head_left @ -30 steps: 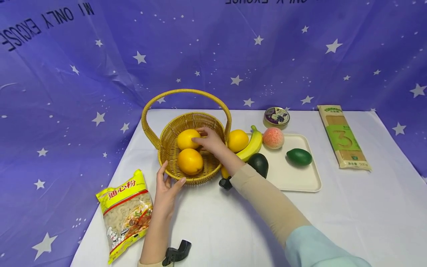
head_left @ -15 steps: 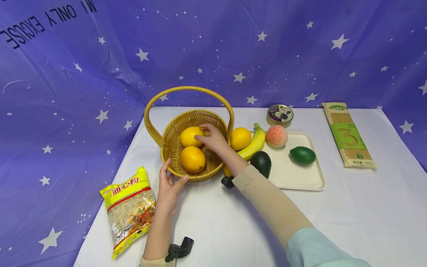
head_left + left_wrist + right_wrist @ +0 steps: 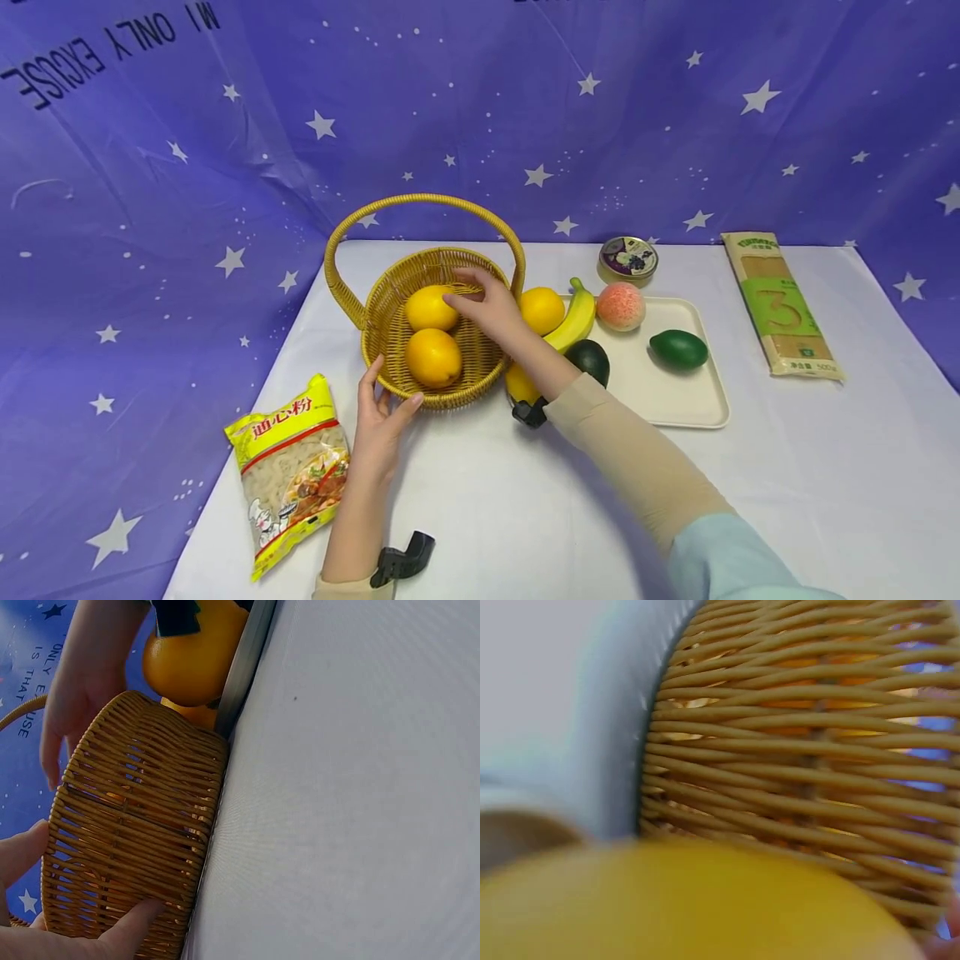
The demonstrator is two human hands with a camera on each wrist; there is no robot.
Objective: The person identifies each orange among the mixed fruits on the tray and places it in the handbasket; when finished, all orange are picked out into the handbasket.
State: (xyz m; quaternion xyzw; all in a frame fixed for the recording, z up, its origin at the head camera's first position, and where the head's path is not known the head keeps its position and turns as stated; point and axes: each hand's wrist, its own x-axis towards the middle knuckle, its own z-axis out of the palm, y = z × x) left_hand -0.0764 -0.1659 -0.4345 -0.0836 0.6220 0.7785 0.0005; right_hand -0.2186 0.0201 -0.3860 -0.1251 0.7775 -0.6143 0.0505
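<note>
A wicker basket (image 3: 480, 385) with a tall handle holds two orange-yellow fruits, one (image 3: 431, 308) behind the other (image 3: 433, 358). My left hand (image 3: 378, 429) rests on the basket's near left rim; in the left wrist view its fingers (image 3: 135, 922) touch the woven side (image 3: 135, 817). Over the basket's right part is my right hand (image 3: 491, 310), fingers apart and slightly bent, with nothing held, beside the rear fruit. The right wrist view shows the basket weave (image 3: 802, 750) close up, and a blurred yellow fruit (image 3: 690, 907) in front of it.
Right of the basket are a yellow fruit (image 3: 542, 311), a banana (image 3: 573, 325) and a dark avocado (image 3: 589, 361). A cream tray (image 3: 675, 408) bears a peach (image 3: 621, 306) and a green fruit (image 3: 678, 350). Also there: a tin (image 3: 628, 257), a noodle pack (image 3: 783, 308), a pasta bag (image 3: 292, 475).
My right hand has let go of the rear fruit and drawn slightly back to the right, its fingers now farther apart. My left hand stays at the basket rim.
</note>
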